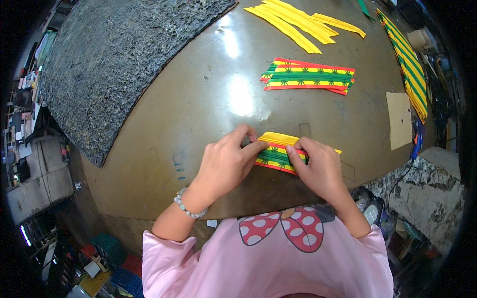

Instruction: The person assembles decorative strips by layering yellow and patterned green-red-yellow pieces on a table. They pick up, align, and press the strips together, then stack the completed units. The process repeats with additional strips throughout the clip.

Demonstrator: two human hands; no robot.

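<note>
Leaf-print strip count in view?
At least 3: one strip at the left hand and right hand, two overlapping in the pile beyond them. More may be hidden there.

left hand [226,159] and right hand [320,166] on a leaf-print strip [274,158]
both touch it near its upper edge, where a yellow strip [278,137] lies alongside; more leaf-print pieces [310,77] and yellow lengths [293,25] lie beyond.

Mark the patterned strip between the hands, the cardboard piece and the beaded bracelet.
Patterned strip [275,156], head view: uncovered middle.
Cardboard piece [399,121], head view: flat centre.
Beaded bracelet [182,206], head view: lower-left beads.
</note>
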